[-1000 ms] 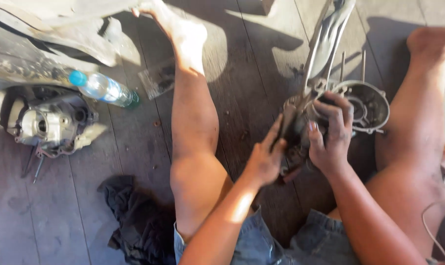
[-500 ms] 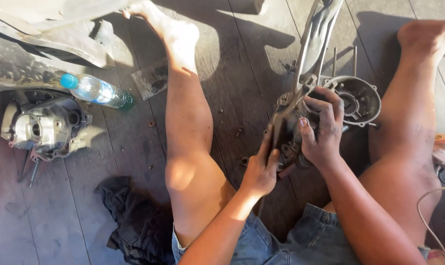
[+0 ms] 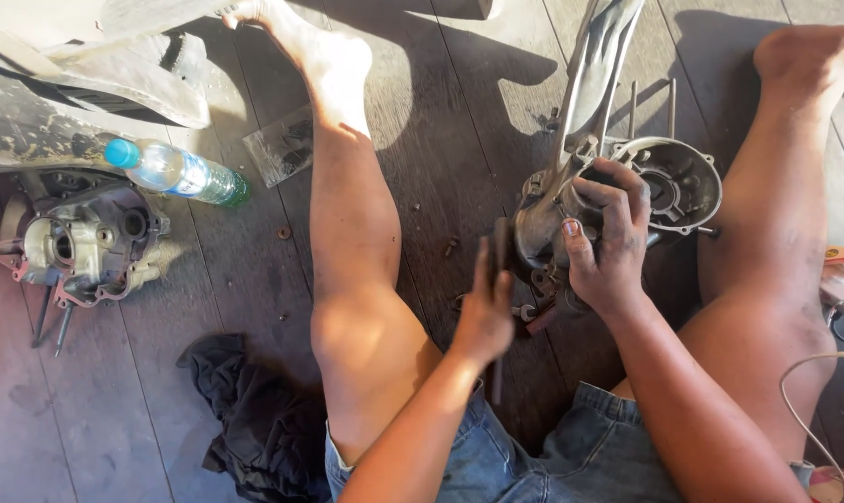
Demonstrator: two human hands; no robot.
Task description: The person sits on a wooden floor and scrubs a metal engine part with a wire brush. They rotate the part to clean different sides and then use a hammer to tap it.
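Note:
I sit on a wooden plank floor with both bare legs spread. Between them lies a grey metal engine casing (image 3: 675, 182) with studs sticking up and a long arm running away from me. My right hand (image 3: 610, 244), dark with grease, grips the casing's near left edge. My left hand (image 3: 483, 317) is closed around a thin dark bar-shaped tool (image 3: 500, 250), held upright just left of the casing. Small loose metal parts (image 3: 526, 312) lie on the floor below the casing.
A second engine part (image 3: 87, 244) lies at the far left, with a plastic water bottle (image 3: 178, 173) beside it. A small clear bag of bits (image 3: 280, 147) is near my left foot. A dark rag (image 3: 245, 410) lies by my left thigh. A cable (image 3: 813, 373) curls at the right.
My left hand has drawn back from the casing to the left and down, with the dark tool in it. My right hand has kept its grip on the casing.

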